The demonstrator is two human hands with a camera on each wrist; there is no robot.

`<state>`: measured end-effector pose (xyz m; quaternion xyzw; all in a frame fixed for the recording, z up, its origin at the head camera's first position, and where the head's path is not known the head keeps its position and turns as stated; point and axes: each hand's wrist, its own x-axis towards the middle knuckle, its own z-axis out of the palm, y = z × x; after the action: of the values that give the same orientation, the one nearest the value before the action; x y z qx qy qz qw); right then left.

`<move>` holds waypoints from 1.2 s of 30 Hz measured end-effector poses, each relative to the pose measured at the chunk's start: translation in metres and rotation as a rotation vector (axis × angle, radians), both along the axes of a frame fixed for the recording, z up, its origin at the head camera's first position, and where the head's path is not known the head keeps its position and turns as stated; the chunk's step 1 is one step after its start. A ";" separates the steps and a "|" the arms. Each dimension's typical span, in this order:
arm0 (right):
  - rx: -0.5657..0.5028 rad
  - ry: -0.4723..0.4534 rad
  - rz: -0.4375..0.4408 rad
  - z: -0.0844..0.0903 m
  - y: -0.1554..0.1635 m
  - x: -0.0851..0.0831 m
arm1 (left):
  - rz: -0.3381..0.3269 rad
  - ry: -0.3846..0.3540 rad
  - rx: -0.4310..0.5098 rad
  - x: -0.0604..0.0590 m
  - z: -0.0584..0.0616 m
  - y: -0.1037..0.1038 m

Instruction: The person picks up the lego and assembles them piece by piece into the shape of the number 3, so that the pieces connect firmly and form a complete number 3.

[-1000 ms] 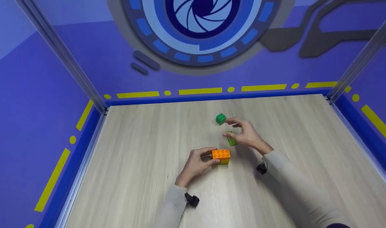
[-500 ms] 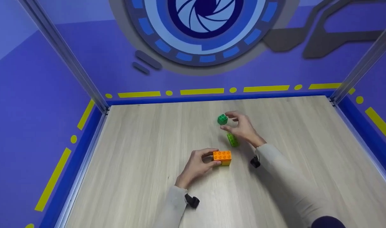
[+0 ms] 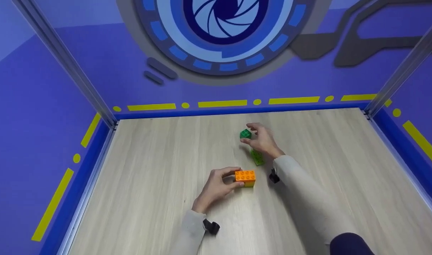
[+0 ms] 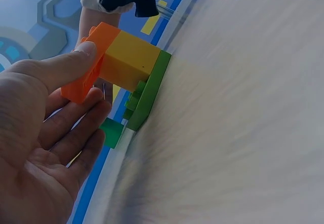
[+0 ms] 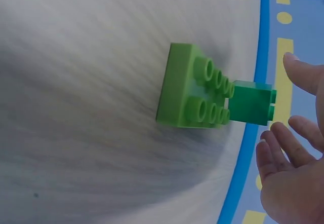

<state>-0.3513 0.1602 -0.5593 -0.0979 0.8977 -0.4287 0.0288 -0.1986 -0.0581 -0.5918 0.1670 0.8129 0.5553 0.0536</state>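
Observation:
An orange brick (image 3: 245, 175) sits on top of a yellow brick (image 4: 132, 54), making a small stack on the table. My left hand (image 3: 214, 186) pinches the orange brick from its left side, thumb in front and fingers behind. Farther back lies a light green studded brick (image 5: 177, 84), low and flat, apart from the stack. Beyond it stands a small dark green brick (image 3: 245, 134) with its studs up. My right hand (image 3: 263, 141) hovers at that dark green brick, thumb and fingers spread apart; in the right wrist view a gap shows between them and the brick.
All the bricks are on a pale wood-grain table (image 3: 159, 156). Blue-purple panels (image 3: 216, 92) with yellow dashes enclose its back and both sides. A dark rounded object (image 3: 350, 244) shows at the lower right edge of the head view, near the right sleeve.
My right hand has moved away from above the light green brick, forward and left to the dark green brick. The left hand keeps its hold on the orange brick.

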 end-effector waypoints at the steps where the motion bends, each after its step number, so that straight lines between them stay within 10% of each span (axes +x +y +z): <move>1: 0.002 -0.007 -0.003 -0.001 -0.001 -0.001 | 0.000 0.002 0.003 0.000 0.000 0.000; 36: -0.022 -0.066 0.009 -0.008 -0.005 -0.012 | -0.008 0.028 -0.007 0.001 0.004 -0.001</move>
<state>-0.3630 0.1553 -0.5669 -0.0881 0.8909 -0.4416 0.0592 -0.1976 -0.0588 -0.5879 0.1781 0.8148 0.5498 0.0450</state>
